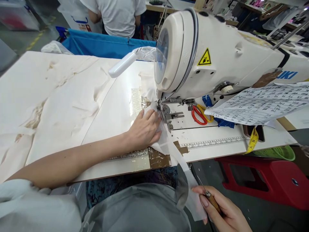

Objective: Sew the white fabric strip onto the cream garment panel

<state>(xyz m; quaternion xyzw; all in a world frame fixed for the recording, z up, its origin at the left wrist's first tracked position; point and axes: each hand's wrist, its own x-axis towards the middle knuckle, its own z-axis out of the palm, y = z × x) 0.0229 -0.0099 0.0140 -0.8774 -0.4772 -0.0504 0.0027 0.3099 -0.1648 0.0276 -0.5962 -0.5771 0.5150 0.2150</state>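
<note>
Left hand [145,129]: laid flat, fingers extended, pressing the thin white translucent fabric strip [180,161] onto the white machine table [116,106] just beside the metal presser foot [166,112]; it grips nothing

Right hand [223,211]: below the table edge, closed around a slim wooden-handled metal awl [210,196], with the lower end of the same strip pinched under its fingers

The strip runs from the presser foot over the table edge, across the printed ruler scale [212,141], down to the right hand. Judged progress: the portion hanging off the table is not yet fed through; whether any stitching exists behind the foot cannot be determined

Surroundings: white industrial sewing machine head [217,54], red-handled scissors [199,116], printed paper sheet [263,103], yellow tape measure [252,140], red plastic stool [265,180]. 1 other person in a white shirt [118,16] stands beyond the table
</note>
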